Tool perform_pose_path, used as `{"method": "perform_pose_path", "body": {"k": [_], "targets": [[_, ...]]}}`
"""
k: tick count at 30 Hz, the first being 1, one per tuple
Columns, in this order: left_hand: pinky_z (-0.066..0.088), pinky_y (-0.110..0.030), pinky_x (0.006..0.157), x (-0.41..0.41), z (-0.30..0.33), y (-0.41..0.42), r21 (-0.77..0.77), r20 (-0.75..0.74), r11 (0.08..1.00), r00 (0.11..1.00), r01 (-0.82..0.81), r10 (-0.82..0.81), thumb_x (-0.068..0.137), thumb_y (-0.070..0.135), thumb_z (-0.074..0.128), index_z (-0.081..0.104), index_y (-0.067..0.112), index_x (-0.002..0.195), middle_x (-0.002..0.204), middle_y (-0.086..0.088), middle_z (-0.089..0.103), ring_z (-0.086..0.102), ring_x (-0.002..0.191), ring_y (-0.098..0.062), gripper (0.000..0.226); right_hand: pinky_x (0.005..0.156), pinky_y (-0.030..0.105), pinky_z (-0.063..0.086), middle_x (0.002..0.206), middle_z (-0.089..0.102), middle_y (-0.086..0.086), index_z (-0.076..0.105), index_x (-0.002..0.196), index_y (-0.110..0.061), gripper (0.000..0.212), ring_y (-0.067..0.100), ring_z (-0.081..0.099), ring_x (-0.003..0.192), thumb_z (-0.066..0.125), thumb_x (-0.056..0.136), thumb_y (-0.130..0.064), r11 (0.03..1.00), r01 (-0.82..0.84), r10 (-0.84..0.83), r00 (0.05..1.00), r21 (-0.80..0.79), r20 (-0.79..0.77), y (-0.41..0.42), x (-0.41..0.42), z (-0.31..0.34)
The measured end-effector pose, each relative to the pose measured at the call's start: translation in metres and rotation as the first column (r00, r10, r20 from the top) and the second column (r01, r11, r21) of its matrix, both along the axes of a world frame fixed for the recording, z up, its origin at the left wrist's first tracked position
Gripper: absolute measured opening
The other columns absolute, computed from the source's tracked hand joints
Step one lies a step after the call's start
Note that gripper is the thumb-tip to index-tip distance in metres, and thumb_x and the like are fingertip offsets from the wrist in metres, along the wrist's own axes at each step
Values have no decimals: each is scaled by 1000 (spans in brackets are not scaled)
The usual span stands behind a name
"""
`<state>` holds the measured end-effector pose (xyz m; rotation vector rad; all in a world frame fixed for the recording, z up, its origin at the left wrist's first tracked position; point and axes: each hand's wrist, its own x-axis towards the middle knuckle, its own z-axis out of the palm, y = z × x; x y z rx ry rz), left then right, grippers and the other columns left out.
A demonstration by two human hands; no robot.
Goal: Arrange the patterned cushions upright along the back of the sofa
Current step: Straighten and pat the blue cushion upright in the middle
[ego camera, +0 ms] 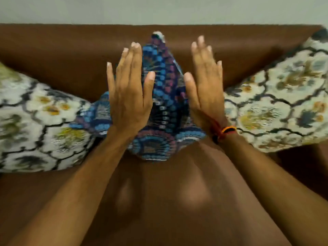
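Observation:
A blue and purple patterned cushion (162, 110) stands on one corner against the brown sofa back (71, 55), its top corner pointing up. My left hand (129, 89) lies flat on its left half with fingers straight and apart. My right hand (204, 80) lies flat against its right side, fingers extended, with a red and orange thread on the wrist. Neither hand grips the fabric. A white floral cushion (40, 125) leans at the left, touching the blue one. Another white floral cushion (280, 103) leans at the right.
The brown sofa seat (168, 201) stretches toward me, with both forearms crossing it. A pale wall (159, 9) rises behind the sofa back. The right cushion's upper corner reaches the top of the sofa back.

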<state>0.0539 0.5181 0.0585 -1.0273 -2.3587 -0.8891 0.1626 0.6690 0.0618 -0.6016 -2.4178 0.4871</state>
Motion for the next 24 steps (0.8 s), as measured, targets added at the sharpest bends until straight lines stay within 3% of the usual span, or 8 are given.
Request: {"method": "perform_pose_path", "body": {"k": [4, 7, 11, 18, 22, 24], "targets": [[13, -58, 130, -63, -9, -137, -91, 22, 976, 979, -200, 203, 113, 39, 32, 27, 9, 164, 171, -6, 29, 23, 160, -22, 60, 135, 48, 2, 179, 14, 1, 24, 169, -17, 61, 23, 8, 167, 31, 113, -41, 943, -324, 329, 943, -77, 56, -144, -79, -15], [14, -60, 129, -100, -18, -223, -137, 3, 944, 952, -302, 305, 112, 40, 34, 27, 10, 164, 171, -6, 29, 24, 160, -21, 60, 133, 42, 1, 179, 16, -1, 28, 168, -19, 59, 21, 10, 167, 31, 113, -42, 900, -430, 433, 901, -68, 37, -216, -128, -27], [12, -60, 129, -140, -42, -318, -226, -10, 905, 930, -359, 367, 113, 40, 34, 22, 12, 165, 173, -5, 23, 18, 161, -21, 61, 133, 45, 4, 179, 17, -1, 28, 168, -20, 59, 22, 11, 167, 31, 113, -41, 847, -526, 531, 845, -83, 61, -309, -180, -46], [18, -63, 127, -183, -98, -363, -410, -31, 865, 952, -291, 306, 112, 45, 26, 12, 18, 168, 176, -3, 11, 11, 163, -22, 63, 134, 58, 6, 180, 12, 3, 18, 170, -17, 59, 27, 5, 167, 31, 115, -34, 870, -491, 470, 854, 45, 224, -362, -243, -88], [15, -63, 128, -208, -115, -365, -375, -38, 873, 946, -313, 323, 111, 58, 23, 13, 20, 168, 176, -1, 13, 12, 163, -21, 69, 134, 58, 7, 180, 12, 1, 15, 171, -19, 66, 26, 9, 167, 31, 113, -49, 891, -394, 330, 902, 223, 277, -352, -258, -104], [13, -63, 128, -217, -119, -366, -360, -12, 868, 932, -342, 362, 108, 62, 18, 14, 19, 168, 176, -2, 14, 13, 163, -20, 73, 134, 59, 7, 179, 12, -1, 14, 170, -20, 72, 25, 10, 167, 25, 110, -58, 923, -302, 234, 932, 239, 276, -347, -263, -106]]}}
